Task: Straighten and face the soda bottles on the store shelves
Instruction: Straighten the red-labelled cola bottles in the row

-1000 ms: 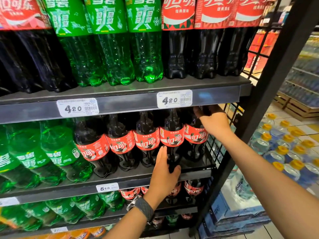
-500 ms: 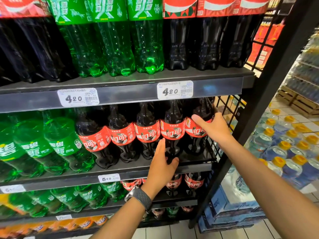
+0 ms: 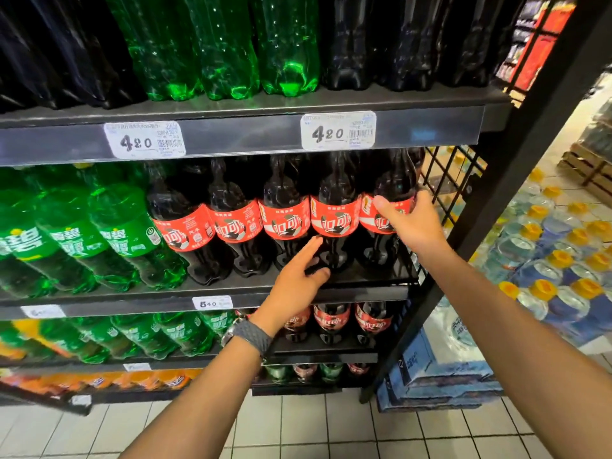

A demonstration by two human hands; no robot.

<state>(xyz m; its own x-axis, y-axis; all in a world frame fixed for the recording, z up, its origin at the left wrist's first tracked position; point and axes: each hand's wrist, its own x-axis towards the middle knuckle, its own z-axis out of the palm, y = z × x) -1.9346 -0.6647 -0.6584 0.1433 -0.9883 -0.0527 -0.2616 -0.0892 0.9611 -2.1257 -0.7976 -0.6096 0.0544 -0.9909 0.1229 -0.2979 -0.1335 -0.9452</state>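
Several dark cola bottles with red labels stand in a row on the middle shelf [image 3: 364, 294]. My right hand [image 3: 409, 221] is wrapped around the label of the rightmost cola bottle [image 3: 392, 180], fingers round its right side. My left hand [image 3: 294, 281] grips the lower body of the second cola bottle from the right [image 3: 334, 200], thumb on its base. A dark watch band sits on that wrist. Green soda bottles [image 3: 122, 226] fill the left part of the same shelf, leaning left.
Larger green and dark bottles stand on the shelf above [image 3: 248, 140], which carries price tags [image 3: 337, 130]. Lower shelves hold more green, cola and orange bottles. A black wire grid and upright post [image 3: 516, 200] close the right end. Packs of water bottles [image 3: 559, 260] lie on the tiled floor.
My right hand has come out from behind the rightmost cola bottle and closed around its label. My left hand stays on the neighbouring bottle's lower part. The view has dropped lower.
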